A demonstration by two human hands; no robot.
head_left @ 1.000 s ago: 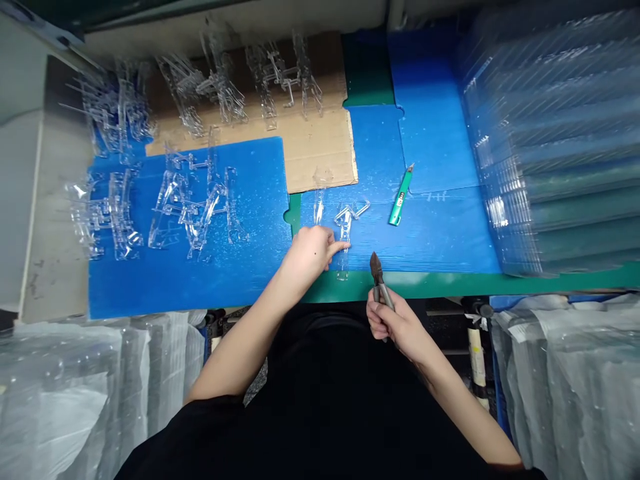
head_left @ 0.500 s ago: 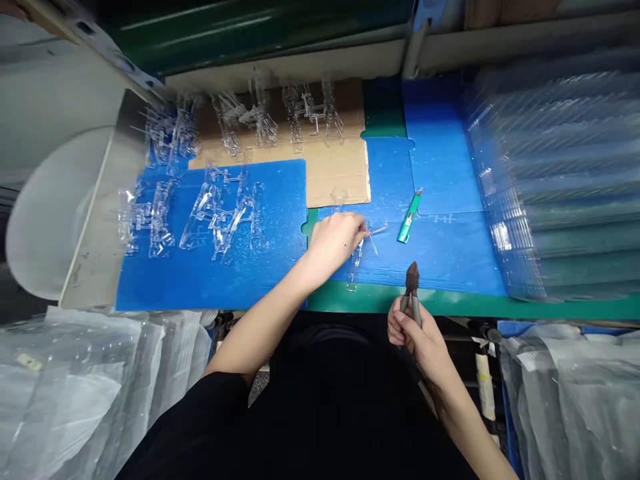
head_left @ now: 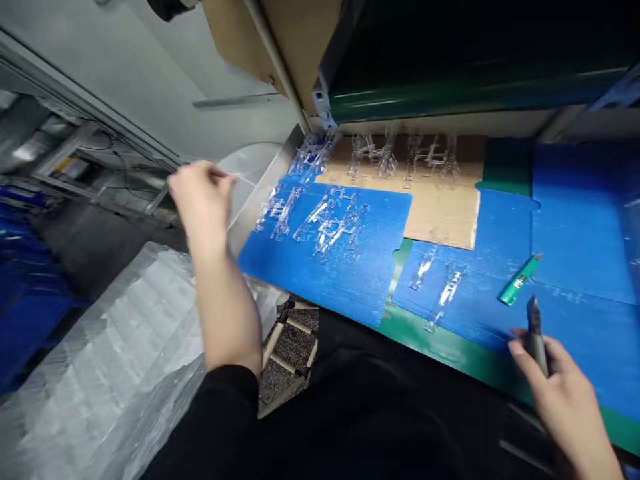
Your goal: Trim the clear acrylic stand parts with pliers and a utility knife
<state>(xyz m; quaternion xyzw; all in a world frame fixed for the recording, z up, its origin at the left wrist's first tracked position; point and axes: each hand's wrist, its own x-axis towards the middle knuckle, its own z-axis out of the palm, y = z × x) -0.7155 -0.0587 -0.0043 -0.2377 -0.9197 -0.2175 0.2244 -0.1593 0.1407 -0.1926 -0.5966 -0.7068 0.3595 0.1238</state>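
My left hand [head_left: 203, 200] is raised at the left, beside the pale round container [head_left: 255, 160] beyond the bench's side panel. Its fingers are pinched, and a thin clear plastic sprue [head_left: 245, 179], faint and blurred, pokes out from the fingertips. My right hand [head_left: 560, 380] is closed around a pair of cutting pliers [head_left: 536, 333], jaws pointing up and away. Two separate clear plastic parts [head_left: 424, 267] lie on the blue sheet near the front edge. Several joined clear mouldings [head_left: 330, 220] rest further left.
A green utility knife [head_left: 520, 280] lies on the blue sheet beyond the pliers. More clear mouldings sit on the cardboard [head_left: 443, 213] at the back. A low metal side panel [head_left: 267, 193] bounds the bench at the left; plastic-wrapped stacks [head_left: 135, 347] stand below it.
My left hand has swung from the front parts far left past the side panel, leaving two separate parts behind. The view has turned left. The pliers stay in my right hand.
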